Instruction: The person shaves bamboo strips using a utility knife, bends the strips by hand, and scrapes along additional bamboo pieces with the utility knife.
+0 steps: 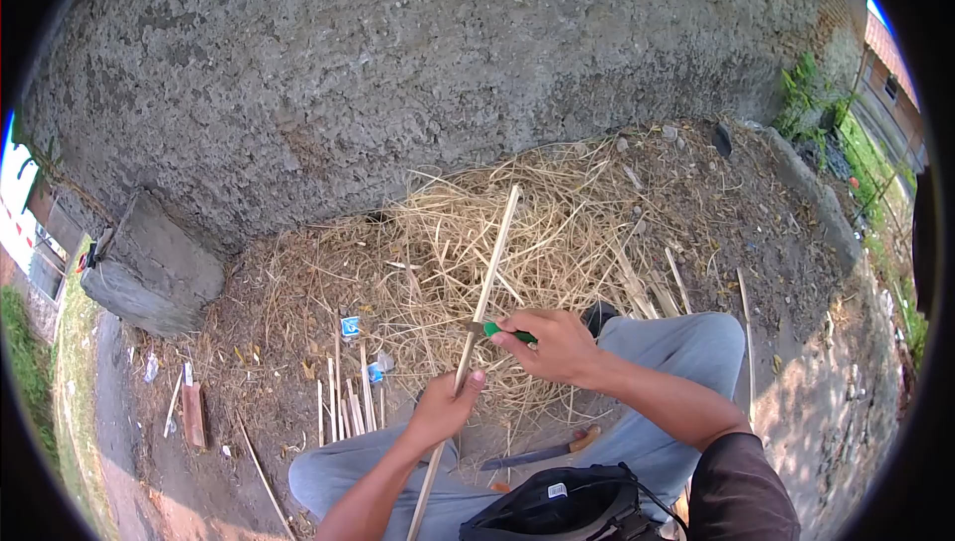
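A long pale strip of split wood or bamboo [494, 261] runs slantwise up the middle of the view. My left hand [448, 405] is wrapped round its lower part. Above and to the right, my right hand [550, 344] grips a knife by its green handle [522, 334]. The short blade [476, 326] lies against the strip, a little above my left hand. Thin shavings [448, 243] are heaped on the ground beyond the strip.
A large knife [527, 456] lies between my legs, near a black bag [557, 511]. Several cut strips [343, 397] lie left of centre. A concrete block [159, 268] stands at the left, against a rough wall [398, 74]. A reddish-brown piece [194, 415] lies at the lower left.
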The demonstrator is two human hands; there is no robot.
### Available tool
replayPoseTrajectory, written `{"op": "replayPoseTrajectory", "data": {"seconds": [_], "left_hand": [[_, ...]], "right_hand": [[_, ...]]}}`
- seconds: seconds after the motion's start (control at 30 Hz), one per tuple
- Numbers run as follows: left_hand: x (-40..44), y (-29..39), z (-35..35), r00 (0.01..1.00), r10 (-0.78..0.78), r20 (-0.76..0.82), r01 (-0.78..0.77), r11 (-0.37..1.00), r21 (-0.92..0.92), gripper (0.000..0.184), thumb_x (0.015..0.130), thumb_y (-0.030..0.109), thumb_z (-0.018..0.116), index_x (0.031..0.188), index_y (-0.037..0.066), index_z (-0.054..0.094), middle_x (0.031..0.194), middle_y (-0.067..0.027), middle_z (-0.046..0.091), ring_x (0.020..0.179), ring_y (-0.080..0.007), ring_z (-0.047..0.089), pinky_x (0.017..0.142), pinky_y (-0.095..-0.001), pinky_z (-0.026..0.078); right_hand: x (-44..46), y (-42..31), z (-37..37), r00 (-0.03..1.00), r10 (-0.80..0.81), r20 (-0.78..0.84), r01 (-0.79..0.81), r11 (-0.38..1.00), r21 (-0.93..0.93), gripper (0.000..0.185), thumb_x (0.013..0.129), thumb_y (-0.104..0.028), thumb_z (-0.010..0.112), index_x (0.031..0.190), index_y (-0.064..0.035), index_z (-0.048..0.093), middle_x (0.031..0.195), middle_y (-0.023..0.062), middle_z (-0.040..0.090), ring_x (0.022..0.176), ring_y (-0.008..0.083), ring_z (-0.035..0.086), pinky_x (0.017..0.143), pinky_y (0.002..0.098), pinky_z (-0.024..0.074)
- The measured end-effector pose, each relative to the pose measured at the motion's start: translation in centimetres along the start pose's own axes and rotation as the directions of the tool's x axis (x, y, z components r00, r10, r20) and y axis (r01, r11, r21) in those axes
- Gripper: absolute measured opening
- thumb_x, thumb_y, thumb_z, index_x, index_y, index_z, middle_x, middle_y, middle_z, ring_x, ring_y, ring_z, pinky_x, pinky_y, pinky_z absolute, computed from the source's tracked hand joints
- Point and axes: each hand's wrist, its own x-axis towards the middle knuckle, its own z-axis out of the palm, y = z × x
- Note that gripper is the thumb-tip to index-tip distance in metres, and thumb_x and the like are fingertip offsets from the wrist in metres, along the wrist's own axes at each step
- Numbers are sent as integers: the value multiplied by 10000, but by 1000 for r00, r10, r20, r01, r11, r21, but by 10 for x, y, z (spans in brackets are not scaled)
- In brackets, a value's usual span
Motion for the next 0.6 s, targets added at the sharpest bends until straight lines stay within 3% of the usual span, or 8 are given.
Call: {"op": "replayPoseTrajectory", "data": {"seconds": [0.1, 0.17, 0.3, 0.37, 0.43, 0.5, 0.57, 0.6], "left_hand": [[-5, 14, 11, 976, 195, -93, -173, 963, 207, 466, 981, 346, 576, 655, 25, 486, 528, -26, 469, 487, -131, 469, 471, -320, 361], [-10, 23, 13, 976, 146, -162, -65, 903, 425, 382, 958, 278, 589, 705, 3, 512, 555, -120, 552, 513, -255, 564, 499, -369, 418], [-15, 9, 25, 948, 170, -268, -28, 886, 463, 332, 945, 285, 588, 825, -18, 525, 580, -185, 568, 535, -331, 601, 511, -452, 440], [-20, 4, 32, 936, 152, -318, 81, 786, 613, 272, 943, 208, 542, 846, -46, 533, 649, -265, 609, 632, -450, 628, 575, -516, 483], [-24, 13, 29, 941, 151, -304, 71, 788, 611, 248, 941, 180, 521, 858, -54, 534, 671, -285, 612, 650, -471, 625, 596, -535, 489], [-30, 17, 22, 948, 145, -284, 65, 785, 616, 227, 939, 152, 500, 870, -61, 535, 693, -305, 615, 669, -491, 621, 617, -554, 495], [-33, 18, 20, 969, 167, -184, -18, 787, 616, 237, 930, 121, 501, 949, -113, 472, 647, -304, 601, 635, -482, 627, 589, -539, 515], [-38, 9, 24, 968, 171, -182, -24, 789, 614, 237, 930, 121, 501, 949, -113, 472, 647, -304, 601, 635, -482, 627, 589, -539, 515]], "right_hand": [[0, -9, 1, 998, 20, 58, -16, 998, -62, 228, 872, -290, 704, 881, -62, 691, 865, 99, 716, 620, 286, 675, 533, 372, 535], [0, -6, 3, 999, 13, 48, -10, 998, -68, 219, 871, -286, 702, 887, -67, 698, 862, 99, 715, 618, 284, 674, 528, 369, 531], [5, 7, 10, 999, 35, -37, -39, 993, -110, 211, 863, -288, 705, 899, -81, 721, 864, 98, 720, 615, 274, 672, 510, 361, 522], [9, 22, 9, 996, 89, -6, -90, 992, -92, 215, 857, -292, 710, 898, -82, 726, 851, 101, 719, 609, 275, 669, 511, 366, 519], [14, 26, 8, 990, 141, 20, -139, 988, -71, 219, 850, -295, 714, 897, -82, 732, 838, 103, 717, 603, 275, 666, 513, 370, 517], [14, 26, 11, 990, -25, -138, 13, 996, -85, 206, 871, -301, 681, 876, -98, 718, 754, 121, 696, 583, 313, 646, 489, 411, 490], [19, 45, 15, 983, 31, -180, -63, 982, -178, 237, 876, -311, 681, 870, -76, 712, 691, 111, 678, 578, 302, 641, 501, 402, 486], [28, 77, -1, 957, 224, -186, -268, 928, -259, 252, 884, -316, 674, 860, -67, 704, 659, 112, 661, 556, 290, 625, 495, 388, 472]]}}
